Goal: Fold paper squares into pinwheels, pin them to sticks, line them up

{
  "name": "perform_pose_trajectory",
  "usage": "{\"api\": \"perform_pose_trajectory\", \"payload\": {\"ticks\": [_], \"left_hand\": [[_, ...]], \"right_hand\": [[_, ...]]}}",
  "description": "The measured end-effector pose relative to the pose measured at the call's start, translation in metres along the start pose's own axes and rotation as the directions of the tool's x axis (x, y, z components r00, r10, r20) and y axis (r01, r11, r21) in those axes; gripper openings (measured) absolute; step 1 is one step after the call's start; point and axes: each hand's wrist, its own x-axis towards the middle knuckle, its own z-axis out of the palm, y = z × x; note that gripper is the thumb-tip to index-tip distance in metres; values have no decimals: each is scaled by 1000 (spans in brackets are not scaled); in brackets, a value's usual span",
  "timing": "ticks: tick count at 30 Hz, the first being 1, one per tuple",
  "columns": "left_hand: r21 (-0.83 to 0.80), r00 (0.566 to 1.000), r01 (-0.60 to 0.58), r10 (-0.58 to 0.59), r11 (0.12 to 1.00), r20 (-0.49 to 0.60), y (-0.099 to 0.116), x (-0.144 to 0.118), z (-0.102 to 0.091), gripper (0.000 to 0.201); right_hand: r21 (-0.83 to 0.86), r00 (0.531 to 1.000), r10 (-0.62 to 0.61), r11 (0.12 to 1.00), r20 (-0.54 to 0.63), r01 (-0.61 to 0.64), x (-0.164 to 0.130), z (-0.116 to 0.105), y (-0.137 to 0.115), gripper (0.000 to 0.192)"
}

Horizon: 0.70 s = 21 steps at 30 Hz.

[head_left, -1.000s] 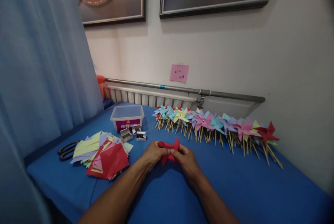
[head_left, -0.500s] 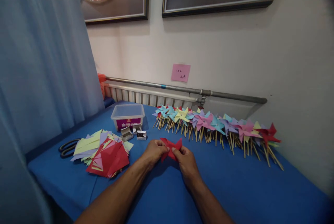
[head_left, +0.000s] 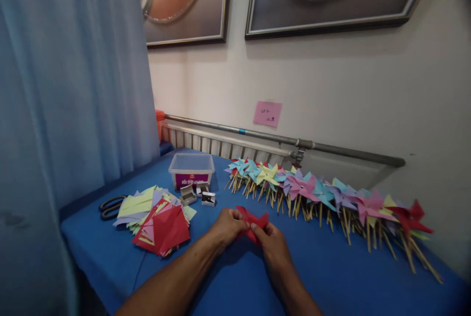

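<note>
Between my two hands is a red paper pinwheel (head_left: pixel 253 219), its points folded in toward the middle, held just above the blue cloth. My left hand (head_left: pixel 228 227) pinches its left side with thumb and fingers. On the other side my right hand (head_left: pixel 271 241) grips it, the thumb pressed near the centre. Fingers cover part of the folds. Left of my hands lies a pile of cut paper sheets (head_left: pixel 171 227) in red, yellow and lilac. Small open boxes (head_left: pixel 208 198) stand beyond my left hand; one has dark small contents.
A clear plastic tub (head_left: pixel 191 164) stands behind the boxes. Black-handled scissors (head_left: pixel 109 208) lie partly under the paper. Finished pinwheels on sticks (head_left: pixel 301 186) form a long row along the wall at right. A blue curtain (head_left: pixel 73 85) hangs at left; a metal pipe (head_left: pixel 257 135) runs behind.
The view has shifted, so everything sits a little lower and further right. Both hands still hold the red pinwheel, which has tilted slightly.
</note>
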Motion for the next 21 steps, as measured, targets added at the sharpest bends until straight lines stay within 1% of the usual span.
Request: {"api": "perform_pose_trajectory", "payload": {"ticks": [3,8,13,15,16,18,19,20,21], "left_hand": [[55,1000,-8,7,998,13,0,1,-1,32],[43,998,-23,21,999,51,-4,4,-2,36],[12,999,-2,1,1000,35,-8,9,1,32],[10,1000,-13,13,1000,20,-4,8,-2,28],[38,999,-34,34,999,-4,-1,7,-6,25],[195,988,-111,130,974,-86,8,5,-19,17],[333,968,-143,201,932,-149,12,3,-28,14],[485,939,-159,283,860,-194,16,3,-37,11],[617,910,-126,339,777,-240,20,2,-48,11]], "right_hand": [[12,1000,10,1000,17,-10,2,-1,1,37],[9,1000,24,1000,11,-24,8,-5,8,45],[-68,1000,7,998,-11,-7,11,-8,10,36],[-44,1000,10,999,-27,-11,13,-9,13,37],[-16,999,16,1000,-32,-17,14,-9,15,38],[38,998,31,999,-56,-29,16,-10,18,38],[53,997,31,998,-70,-27,17,-11,19,37],[56,997,17,998,-76,-13,18,-12,20,34],[54,997,-1,999,-77,5,18,-12,19,32]]}}
